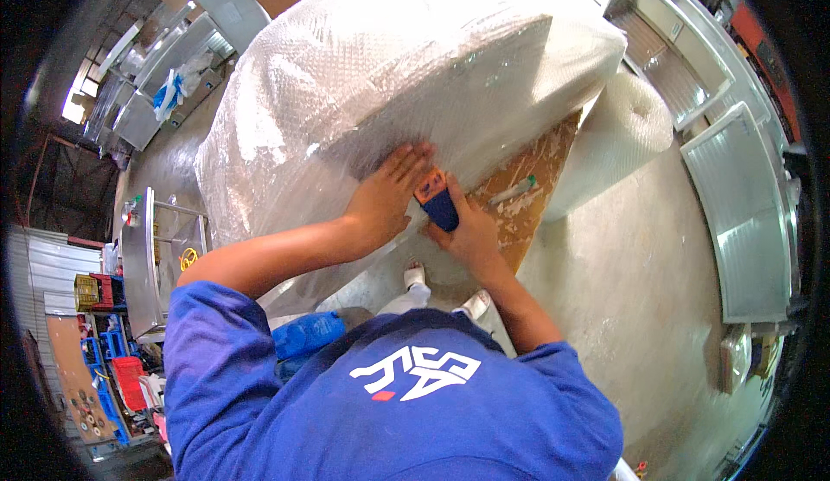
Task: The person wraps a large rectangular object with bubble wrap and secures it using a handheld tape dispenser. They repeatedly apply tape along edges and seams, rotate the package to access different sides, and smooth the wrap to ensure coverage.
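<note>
A large bulky object covered in clear bubble wrap stands in front of me. My left hand lies on the wrap near its front edge, fingers stretched out. Close beside it, my right hand grips a small orange and dark-blue handheld tool; its exact kind is not clear. The tool's orange end meets the wrap by my left fingertips. To the right of my hands, a brown scuffed board shows from under the wrap. A slim pale item with a green end rests on that board.
A thick roll of bubble wrap stands to the right. Metal cabinets and panels line the right side. At left are a metal-framed stand and shelves with coloured crates. A blue container is near my body.
</note>
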A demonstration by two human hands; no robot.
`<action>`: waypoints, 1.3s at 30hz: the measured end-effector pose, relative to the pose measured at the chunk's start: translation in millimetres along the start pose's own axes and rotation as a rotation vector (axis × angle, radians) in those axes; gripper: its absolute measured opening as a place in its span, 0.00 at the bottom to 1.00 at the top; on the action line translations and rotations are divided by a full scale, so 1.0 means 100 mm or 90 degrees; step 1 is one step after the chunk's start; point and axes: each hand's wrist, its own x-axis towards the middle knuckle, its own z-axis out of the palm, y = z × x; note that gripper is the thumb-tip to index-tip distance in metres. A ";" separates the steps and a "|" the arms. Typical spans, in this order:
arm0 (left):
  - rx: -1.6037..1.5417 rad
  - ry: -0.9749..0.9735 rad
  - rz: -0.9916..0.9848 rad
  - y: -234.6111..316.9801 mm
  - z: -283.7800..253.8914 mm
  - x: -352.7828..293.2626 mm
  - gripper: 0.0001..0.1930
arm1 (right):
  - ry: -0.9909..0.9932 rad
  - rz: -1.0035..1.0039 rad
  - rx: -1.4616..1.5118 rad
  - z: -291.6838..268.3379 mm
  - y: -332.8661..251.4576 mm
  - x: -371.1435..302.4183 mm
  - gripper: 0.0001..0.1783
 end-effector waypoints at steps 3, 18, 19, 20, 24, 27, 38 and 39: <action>0.114 0.038 0.011 -0.03 0.23 0.09 0.53 | -0.049 0.051 -0.016 0.01 0.05 -0.18 0.56; 0.164 0.047 -0.017 0.27 0.42 0.21 0.43 | -0.518 -0.203 -0.398 -0.16 0.19 0.10 0.27; 0.142 0.060 -0.014 0.34 0.45 0.19 0.42 | -0.503 -0.231 -0.360 -0.15 0.43 -0.11 0.27; 0.128 0.077 -0.021 0.36 0.47 0.22 0.42 | -0.479 -0.267 -0.329 -0.18 0.57 -0.17 0.27; 0.147 0.205 0.102 0.41 0.95 0.28 0.41 | -0.641 0.010 -0.189 -0.49 0.45 -0.39 0.37; 0.264 0.119 0.072 0.60 1.20 0.32 0.43 | -0.529 0.038 -0.039 -0.58 0.67 -0.63 0.39; -0.070 0.599 -0.038 -1.58 -1.50 0.54 0.20 | -0.246 0.192 0.104 -2.38 0.69 -0.41 0.44; -0.043 0.627 -0.063 -1.90 -1.57 0.67 0.19 | -0.251 0.199 0.085 -2.45 0.65 -0.35 0.44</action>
